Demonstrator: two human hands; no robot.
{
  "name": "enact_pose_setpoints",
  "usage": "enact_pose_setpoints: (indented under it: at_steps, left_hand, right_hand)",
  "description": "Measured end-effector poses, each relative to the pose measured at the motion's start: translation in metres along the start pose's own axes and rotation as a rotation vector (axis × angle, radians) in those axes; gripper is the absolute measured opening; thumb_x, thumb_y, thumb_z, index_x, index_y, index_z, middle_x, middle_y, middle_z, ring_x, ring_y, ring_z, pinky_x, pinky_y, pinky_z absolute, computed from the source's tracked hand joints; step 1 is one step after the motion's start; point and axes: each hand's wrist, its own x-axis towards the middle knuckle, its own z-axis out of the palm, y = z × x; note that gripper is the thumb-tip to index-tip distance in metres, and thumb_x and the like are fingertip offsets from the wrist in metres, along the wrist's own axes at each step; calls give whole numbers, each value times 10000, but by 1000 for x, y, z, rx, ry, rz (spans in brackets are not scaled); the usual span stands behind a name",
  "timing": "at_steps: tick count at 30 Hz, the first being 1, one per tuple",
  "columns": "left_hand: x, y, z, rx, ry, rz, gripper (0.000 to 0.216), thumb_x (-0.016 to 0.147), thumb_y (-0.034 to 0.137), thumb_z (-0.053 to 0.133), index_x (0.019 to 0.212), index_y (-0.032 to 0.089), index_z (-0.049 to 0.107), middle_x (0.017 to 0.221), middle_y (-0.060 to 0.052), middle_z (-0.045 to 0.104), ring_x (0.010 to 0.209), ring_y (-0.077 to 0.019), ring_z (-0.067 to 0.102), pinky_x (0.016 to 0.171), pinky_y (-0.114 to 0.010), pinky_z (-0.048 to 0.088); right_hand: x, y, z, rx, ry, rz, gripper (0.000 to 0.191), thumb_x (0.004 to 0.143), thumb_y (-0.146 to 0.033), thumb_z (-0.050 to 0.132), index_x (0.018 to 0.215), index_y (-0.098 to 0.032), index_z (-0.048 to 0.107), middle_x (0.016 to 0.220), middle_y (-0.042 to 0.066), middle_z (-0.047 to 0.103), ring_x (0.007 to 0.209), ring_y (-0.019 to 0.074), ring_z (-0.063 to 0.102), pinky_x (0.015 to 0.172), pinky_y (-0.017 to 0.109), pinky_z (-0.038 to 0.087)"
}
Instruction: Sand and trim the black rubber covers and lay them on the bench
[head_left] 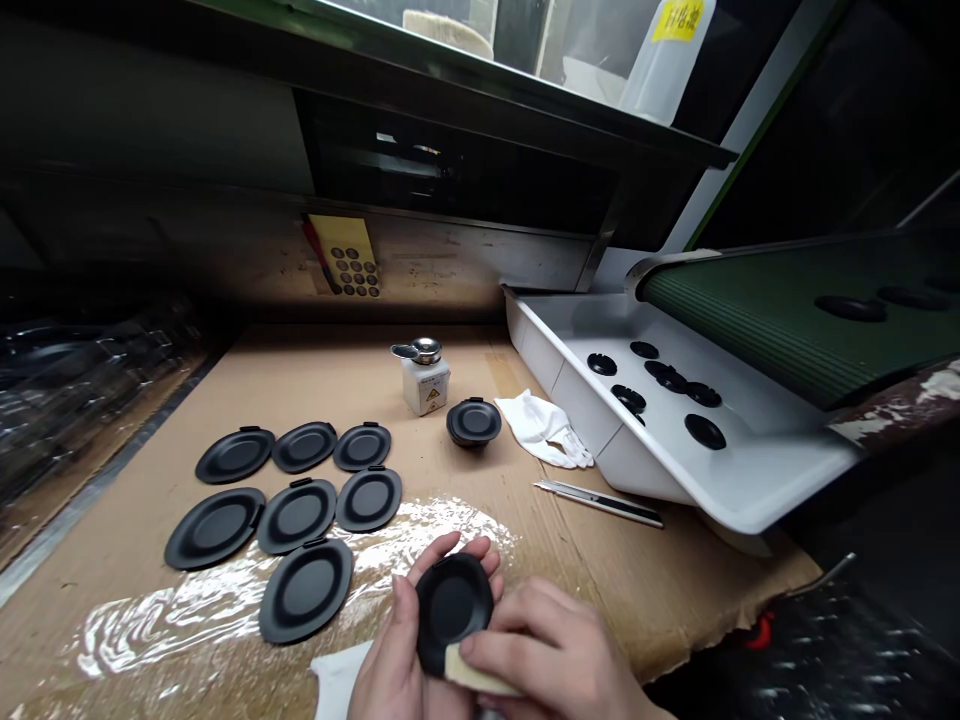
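Observation:
Low in the view, my left hand cups a round black plastic lid with a raised rim and a small tab at its top edge. Its fingers curl round the far side, the thumb along the left rim. My right hand pinches a cream-coloured folded pad, perhaps cloth, and presses it against the lid's lower right edge. To the left, several matching black lids lie in loose rows on the cardboard. A short stack of the same lids stands farther forward. White fabric shows beside my left wrist.
A white pump bottle stands behind the stack. On the right are a white glove, a utility knife and a white tray holding several black parts. A green conveyor belt carrying more parts overhangs the tray.

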Motion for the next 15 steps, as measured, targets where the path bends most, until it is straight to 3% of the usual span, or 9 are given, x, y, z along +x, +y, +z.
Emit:
enact_pose_setpoints:
  at_steps: [3,6,10,12,15]
  left_hand:
    - [-1,-1,2,11,45,30,327,824,379,488,986,163,672,1030,-154,691,1042,-278,582,1007,-435,319]
    - [-2,-2,4,127,58,141,269,833,281,490,981,146,669,1043,-197,676,1029,-306,585,960,-472,369]
    - [-3,-2,7,141,33,183,275,838,262,474,975,133,675,1042,-229,669,1048,-347,561,920,-542,388]
    - [-3,-1,9,127,12,204,294,848,262,452,989,130,673,1068,-251,649,1072,-375,533,890,-596,387]
    - [-5,1,11,102,4,205,361,876,263,371,985,115,681,1112,-279,609,1093,-398,503,873,-634,366]
  right_hand:
    - [-3,2,-3,-65,-74,-5,183,841,-257,513,996,-267,611,720,12,584,643,127,510,561,228,439]
    - [-11,19,-31,-188,-156,116,225,855,-210,470,1026,-257,609,803,37,597,721,146,546,605,247,463]
    - [-20,41,-61,-302,99,328,210,858,-224,484,1043,-237,582,952,53,602,872,171,578,745,273,490]
    - [-22,45,-60,-297,129,345,215,855,-230,495,1059,-237,564,979,48,604,901,173,578,770,275,489]
    - [-22,47,-46,-259,29,321,212,855,-213,500,1055,-244,563,943,31,627,880,166,584,769,280,492]
